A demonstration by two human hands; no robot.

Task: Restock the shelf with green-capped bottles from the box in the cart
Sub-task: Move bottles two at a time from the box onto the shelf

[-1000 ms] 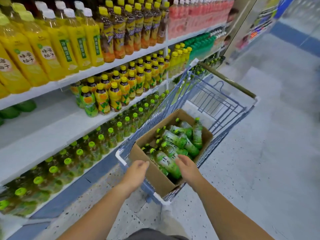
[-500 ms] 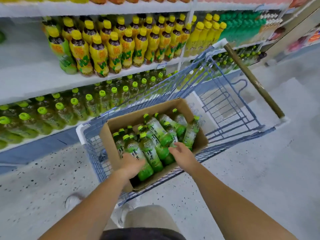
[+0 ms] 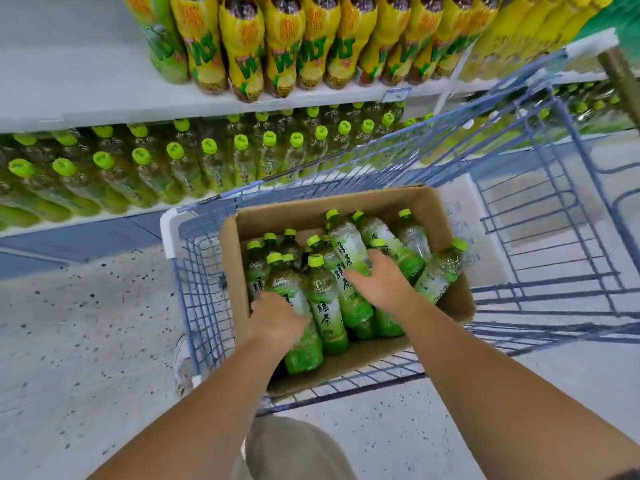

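A cardboard box [image 3: 346,204] sits in the blue wire cart [image 3: 194,306] and holds several green-capped tea bottles [image 3: 440,271], some upright, some lying. My left hand [image 3: 277,323] is inside the box at its near left, fingers wrapped around the body of an upright bottle [image 3: 304,355]. My right hand [image 3: 379,282] reaches into the middle of the box and closes over a tilted bottle [image 3: 346,244]. The lower shelf [image 3: 114,216] behind the cart carries rows of the same green-capped bottles [image 3: 173,161].
Yellow-labelled bottles [image 3: 242,46] stand on the shelf above. The cart's brown handle [image 3: 620,74] is at the far right. Speckled grey floor [image 3: 86,341] lies to the left of the cart and under me.
The view has tilted down and closer to the box. Both hands moved from the box's near rim deeper in, onto the bottles.
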